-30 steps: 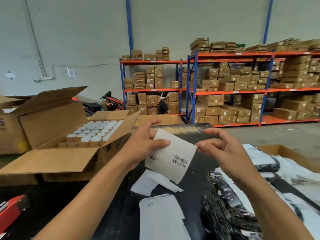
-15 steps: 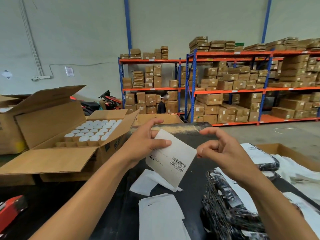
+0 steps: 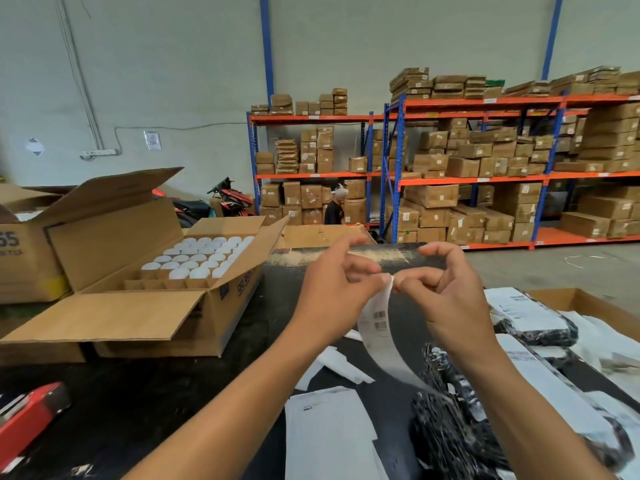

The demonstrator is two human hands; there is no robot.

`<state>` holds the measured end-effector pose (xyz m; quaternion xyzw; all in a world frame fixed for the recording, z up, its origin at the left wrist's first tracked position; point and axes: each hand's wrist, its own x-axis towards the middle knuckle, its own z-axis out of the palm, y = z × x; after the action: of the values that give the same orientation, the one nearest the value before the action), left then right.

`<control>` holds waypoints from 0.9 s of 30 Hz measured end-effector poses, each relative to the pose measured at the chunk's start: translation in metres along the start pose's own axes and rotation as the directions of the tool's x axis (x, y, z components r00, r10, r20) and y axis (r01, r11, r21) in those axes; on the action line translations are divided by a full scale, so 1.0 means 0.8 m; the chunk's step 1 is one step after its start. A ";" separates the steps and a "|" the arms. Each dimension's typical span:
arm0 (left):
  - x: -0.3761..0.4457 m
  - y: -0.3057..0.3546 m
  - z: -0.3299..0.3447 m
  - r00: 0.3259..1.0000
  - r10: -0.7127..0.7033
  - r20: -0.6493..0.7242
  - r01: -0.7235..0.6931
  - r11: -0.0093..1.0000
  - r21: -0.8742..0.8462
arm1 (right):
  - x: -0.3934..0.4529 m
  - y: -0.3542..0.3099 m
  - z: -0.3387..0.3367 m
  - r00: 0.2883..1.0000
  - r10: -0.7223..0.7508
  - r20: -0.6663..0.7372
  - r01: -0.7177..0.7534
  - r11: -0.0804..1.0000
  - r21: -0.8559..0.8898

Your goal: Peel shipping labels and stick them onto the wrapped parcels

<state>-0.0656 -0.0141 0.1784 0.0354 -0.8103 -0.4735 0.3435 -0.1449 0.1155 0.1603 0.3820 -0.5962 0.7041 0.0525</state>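
Both grips, left hand and right hand, pinch one label.

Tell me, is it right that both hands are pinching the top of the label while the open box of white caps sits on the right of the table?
Not quite: in the head view the open box of white caps sits on the left. Both the left hand and right hand do pinch the label at its top.
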 end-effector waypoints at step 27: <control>-0.006 -0.019 0.019 0.997 -0.012 0.076 0.017 0.997 -0.072 | -0.006 0.018 -0.006 0.996 -0.085 -0.007 0.082 0.977 -0.195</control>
<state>-0.0747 -0.0096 0.1589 0.0109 -0.8045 -0.5062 0.3104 -0.1509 0.1174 0.1458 0.3946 -0.6450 0.6426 0.1236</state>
